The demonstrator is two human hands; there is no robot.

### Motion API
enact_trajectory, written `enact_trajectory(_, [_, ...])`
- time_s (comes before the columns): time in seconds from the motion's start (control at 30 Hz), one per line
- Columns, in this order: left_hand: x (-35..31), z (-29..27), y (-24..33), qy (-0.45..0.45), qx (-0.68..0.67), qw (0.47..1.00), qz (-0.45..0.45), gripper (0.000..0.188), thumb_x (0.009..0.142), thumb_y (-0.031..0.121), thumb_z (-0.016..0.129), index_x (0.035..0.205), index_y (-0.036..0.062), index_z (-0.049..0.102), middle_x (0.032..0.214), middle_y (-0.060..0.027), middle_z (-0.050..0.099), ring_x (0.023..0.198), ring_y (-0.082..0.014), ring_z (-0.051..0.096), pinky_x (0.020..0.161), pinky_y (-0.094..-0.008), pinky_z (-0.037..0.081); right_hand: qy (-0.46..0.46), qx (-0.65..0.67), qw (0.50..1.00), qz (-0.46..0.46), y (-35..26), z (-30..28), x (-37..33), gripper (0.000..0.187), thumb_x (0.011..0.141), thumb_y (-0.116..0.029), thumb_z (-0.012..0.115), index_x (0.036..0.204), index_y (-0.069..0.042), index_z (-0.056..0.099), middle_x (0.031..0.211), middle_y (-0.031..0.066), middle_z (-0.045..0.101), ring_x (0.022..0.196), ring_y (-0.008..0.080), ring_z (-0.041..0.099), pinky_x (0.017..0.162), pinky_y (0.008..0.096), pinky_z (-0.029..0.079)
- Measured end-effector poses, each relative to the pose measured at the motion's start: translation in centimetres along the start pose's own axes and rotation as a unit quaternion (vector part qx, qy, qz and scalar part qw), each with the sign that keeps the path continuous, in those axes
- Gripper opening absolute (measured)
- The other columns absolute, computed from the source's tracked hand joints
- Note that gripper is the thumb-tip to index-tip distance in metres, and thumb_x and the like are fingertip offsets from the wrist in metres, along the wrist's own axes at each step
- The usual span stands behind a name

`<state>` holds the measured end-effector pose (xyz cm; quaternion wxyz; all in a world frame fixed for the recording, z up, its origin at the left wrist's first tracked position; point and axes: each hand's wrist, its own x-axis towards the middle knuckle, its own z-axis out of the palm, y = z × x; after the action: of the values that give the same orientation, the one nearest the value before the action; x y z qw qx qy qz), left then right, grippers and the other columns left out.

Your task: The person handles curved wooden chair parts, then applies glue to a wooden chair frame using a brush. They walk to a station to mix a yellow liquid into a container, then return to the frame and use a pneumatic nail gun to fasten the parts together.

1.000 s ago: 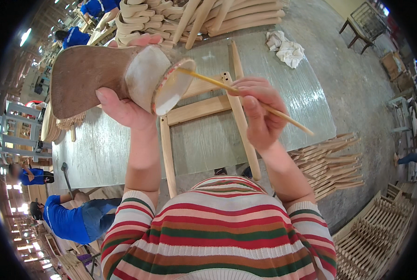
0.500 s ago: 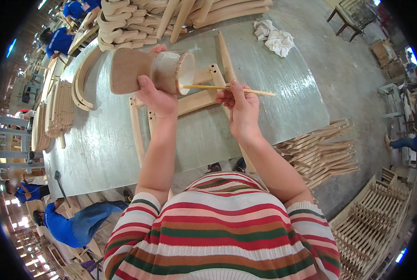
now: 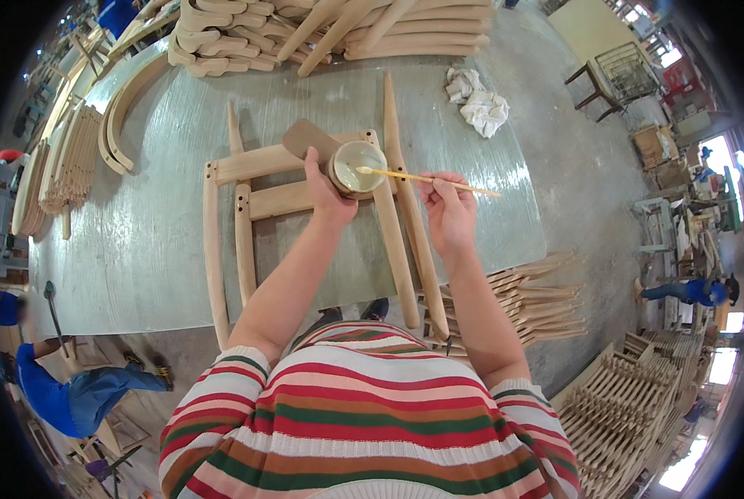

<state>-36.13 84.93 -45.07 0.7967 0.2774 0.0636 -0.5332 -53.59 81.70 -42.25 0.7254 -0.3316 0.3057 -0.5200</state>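
My left hand (image 3: 330,198) is wrapped round a small round cup (image 3: 347,165), tilted so that its whitish inside shows. A flat brown piece (image 3: 308,140) juts out from beside the cup; how it is joined is hidden. My right hand (image 3: 450,212) pinches a thin yellow stick (image 3: 426,179), its pale, thicker tip inside the cup. Whether the tip touches the cup's contents, I cannot tell. Beneath my hands, two wooden chair-leg frames (image 3: 214,241) overlap on the table (image 3: 131,274). Dark holes show at their upper joints.
Curved wooden parts (image 3: 230,37) are stacked at the far edge, with slats (image 3: 76,158) and bent strips (image 3: 118,108) to the left. White rags (image 3: 482,104) lie far right. More wooden parts (image 3: 522,299) are piled beyond the right edge. A person in blue (image 3: 72,391) is at lower left.
The cup has moved nearer and to the right, turning its mouth upward. The stick's tip now shows inside it. My right hand has come slightly nearer, and the view has shifted, uncovering more of the frames.
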Motion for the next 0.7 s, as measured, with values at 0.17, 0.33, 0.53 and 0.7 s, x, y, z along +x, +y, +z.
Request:
enact_trajectory(0.17, [1.4,-0.6,-2.6,-0.025,0.01,0.997,-0.072,0.059,0.088,0.055,0.04,0.121,0.0066,0.046,0.118,-0.0072,0.054,0.111,-0.0217,0.052,0.094,-0.0376,0.042,0.102,0.042,0.992,0.065,1.6,-2.5,1.5,0.005,0.087,-0.011,0.057,0.085,-0.008,0.054,0.075,0.0053,0.06,0.068,0.0149,0.057,0.063,0.0281,0.045])
enact_trajectory(0.33, [1.9,-2.4,-3.0,0.007,0.045,0.996,-0.082,0.06,0.088,0.055,0.038,0.121,0.0055,0.045,0.115,-0.0076,0.056,0.107,-0.0214,0.055,0.09,-0.039,0.046,0.054,-0.128,0.986,-0.09,-0.4,-3.6,3.7,0.009,0.087,-0.012,0.059,0.082,-0.006,0.054,0.071,0.0054,0.06,0.066,0.0116,0.056,0.062,0.0254,0.044])
enact_trajectory(0.53, [0.4,-7.0,-2.8,0.052,0.019,0.99,-0.13,0.06,0.088,0.055,0.039,0.123,0.0067,0.045,0.12,-0.0092,0.053,0.109,-0.0237,0.054,0.091,-0.0418,0.045,-0.008,-0.456,0.865,-0.211,-2.5,-2.6,5.8,0.014,0.085,-0.013,0.061,0.079,-0.002,0.054,0.07,0.0054,0.061,0.066,0.0093,0.056,0.062,0.0249,0.045])
enact_trajectory(0.7, [-2.5,-9.0,-2.1,0.092,0.033,0.985,-0.141,0.06,0.086,0.054,0.042,0.12,0.0055,0.05,0.119,-0.0076,0.056,0.111,-0.0245,0.052,0.093,-0.0412,0.043,-0.105,-0.566,0.777,-0.255,-1.3,-2.5,6.8,0.014,0.082,-0.013,0.063,0.08,-0.001,0.055,0.069,0.0086,0.061,0.066,0.0186,0.06,0.061,0.0308,0.046])
